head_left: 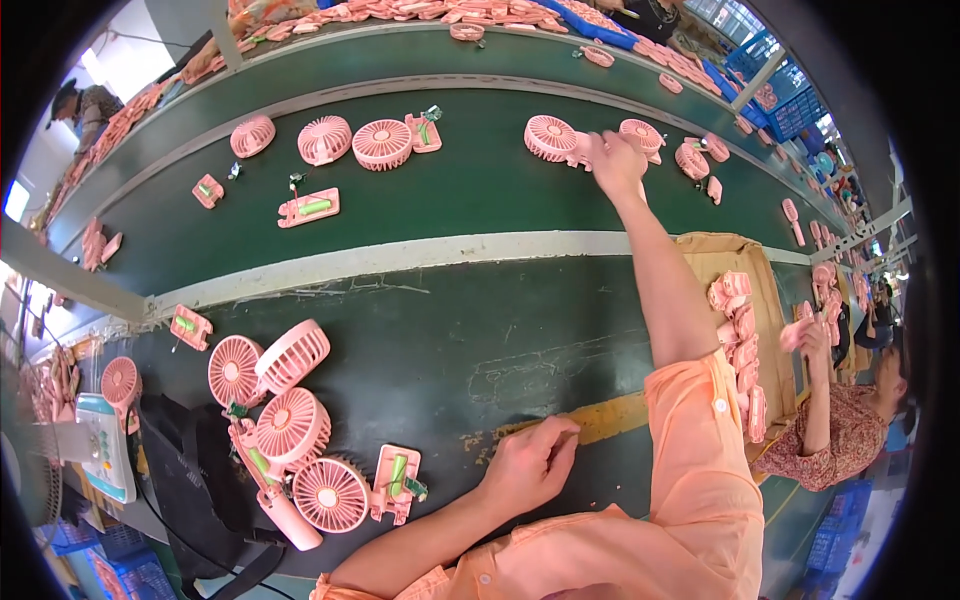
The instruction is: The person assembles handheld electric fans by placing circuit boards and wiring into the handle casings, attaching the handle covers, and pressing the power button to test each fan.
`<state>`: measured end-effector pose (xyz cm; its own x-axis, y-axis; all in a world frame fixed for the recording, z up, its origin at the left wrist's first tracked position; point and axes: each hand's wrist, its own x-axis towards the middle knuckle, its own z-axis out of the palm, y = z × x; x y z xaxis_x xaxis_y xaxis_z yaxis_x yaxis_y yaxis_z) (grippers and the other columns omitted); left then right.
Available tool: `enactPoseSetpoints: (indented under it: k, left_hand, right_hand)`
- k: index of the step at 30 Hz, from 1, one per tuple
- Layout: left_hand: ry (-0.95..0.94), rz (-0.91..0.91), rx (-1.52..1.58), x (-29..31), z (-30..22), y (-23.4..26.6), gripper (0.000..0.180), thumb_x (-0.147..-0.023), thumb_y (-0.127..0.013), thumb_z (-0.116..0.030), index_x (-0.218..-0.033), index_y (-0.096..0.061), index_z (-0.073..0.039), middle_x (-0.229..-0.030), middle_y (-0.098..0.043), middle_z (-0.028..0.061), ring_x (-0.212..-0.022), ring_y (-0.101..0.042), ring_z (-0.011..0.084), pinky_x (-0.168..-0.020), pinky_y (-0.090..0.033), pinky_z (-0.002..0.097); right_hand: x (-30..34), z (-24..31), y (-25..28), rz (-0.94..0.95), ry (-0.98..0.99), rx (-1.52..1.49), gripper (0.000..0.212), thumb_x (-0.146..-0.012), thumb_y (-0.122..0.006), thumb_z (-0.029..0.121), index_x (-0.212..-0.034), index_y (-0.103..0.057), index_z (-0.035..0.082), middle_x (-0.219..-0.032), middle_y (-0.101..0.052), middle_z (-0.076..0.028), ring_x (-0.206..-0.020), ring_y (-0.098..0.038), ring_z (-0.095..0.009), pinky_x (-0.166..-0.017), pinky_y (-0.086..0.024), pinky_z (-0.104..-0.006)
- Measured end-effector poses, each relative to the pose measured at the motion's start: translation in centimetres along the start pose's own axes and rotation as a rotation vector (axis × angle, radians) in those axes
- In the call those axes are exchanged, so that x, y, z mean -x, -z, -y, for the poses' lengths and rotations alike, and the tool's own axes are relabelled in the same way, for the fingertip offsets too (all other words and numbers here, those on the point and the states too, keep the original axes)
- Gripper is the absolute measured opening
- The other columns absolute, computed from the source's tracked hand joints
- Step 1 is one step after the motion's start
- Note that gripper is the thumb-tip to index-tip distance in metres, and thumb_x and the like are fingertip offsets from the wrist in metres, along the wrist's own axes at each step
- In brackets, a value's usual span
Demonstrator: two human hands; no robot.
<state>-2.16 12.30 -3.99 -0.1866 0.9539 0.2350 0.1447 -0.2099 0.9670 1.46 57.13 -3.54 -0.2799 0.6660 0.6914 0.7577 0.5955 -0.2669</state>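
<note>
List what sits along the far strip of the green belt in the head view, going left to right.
Three pink fan heads → open pink handle shell → fan head → right hand → fan head → fan head.

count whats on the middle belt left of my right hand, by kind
fan heads: 4
open handle shells: 3
total: 7

Green conveyor belt [450, 200] with pink fan heads [381, 144] and handle shells [308, 208].
</note>
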Motion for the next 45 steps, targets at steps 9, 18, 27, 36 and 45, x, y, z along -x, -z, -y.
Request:
enactPoseSetpoints:
  k: [9, 18, 27, 36, 45]
  left_hand:
    - [0.032, -0.004, 0.016, 0.2, 0.3, 0.2, 0.018, -0.084, -0.062, 0.000, -0.101, -0.056, -0.003, -0.078, -0.067, 0.0143, -0.067, -0.067, 0.0299, -0.059, -0.053, 0.0362]
    - [0.144, -0.021, 0.100, 0.0, 0.1, 0.8, 0.040, -0.086, -0.067, -0.006, -0.120, -0.046, -0.002, -0.086, -0.064, 0.0111, -0.069, -0.062, 0.0161, -0.060, -0.051, 0.0302]
    - [0.046, -0.107, 0.212, 0.5, 0.7, 1.0, 0.108, -0.075, -0.082, -0.016, -0.151, -0.007, -0.004, -0.150, -0.025, 0.0206, -0.139, -0.032, 0.0307, -0.110, -0.034, 0.0448]
    - [0.372, 0.163, 0.635, 3.7, -3.4, 0.6, 0.037, -0.094, -0.062, -0.015, -0.124, -0.048, 0.001, -0.079, -0.059, 0.0026, -0.068, -0.058, 0.0099, -0.065, -0.050, 0.0252]
    - [0.635, -0.092, 1.276, 8.5, -3.9, 2.1, 0.037, -0.092, -0.067, -0.018, -0.123, -0.050, -0.005, -0.082, -0.054, -0.0007, -0.073, -0.052, 0.0080, -0.070, -0.049, 0.0244]
  right_hand:
    - [-1.0, 8.8, 1.4, 0.589, -0.238, -0.007, 0.074, -0.066, -0.081, 0.041, -0.113, -0.047, -0.005, -0.107, -0.066, -0.025, -0.098, -0.067, -0.036, -0.088, -0.051, -0.0423]
    - [-0.5, 12.6, 14.9, -0.023, -0.141, -0.101, 0.075, -0.067, -0.084, 0.034, -0.118, -0.046, -0.005, -0.102, -0.064, -0.022, -0.091, -0.065, -0.036, -0.083, -0.050, -0.0406]
    - [9.9, 19.0, 27.7, 0.198, -0.093, -0.666, 0.073, -0.072, -0.084, 0.022, -0.126, -0.045, -0.007, -0.107, -0.067, -0.014, -0.096, -0.065, -0.016, -0.082, -0.052, -0.0275]
    - [17.9, 19.2, 30.7, 0.236, -0.308, -1.182, 0.065, -0.077, -0.080, 0.008, -0.130, -0.043, -0.003, -0.110, -0.064, -0.009, -0.099, -0.065, -0.016, -0.088, -0.054, -0.0295]
    - [25.9, 17.2, 30.5, 0.433, -0.700, -2.074, 0.061, -0.084, -0.073, 0.020, -0.133, -0.042, 0.000, -0.123, -0.058, -0.018, -0.112, -0.060, -0.033, -0.096, -0.051, -0.0508]
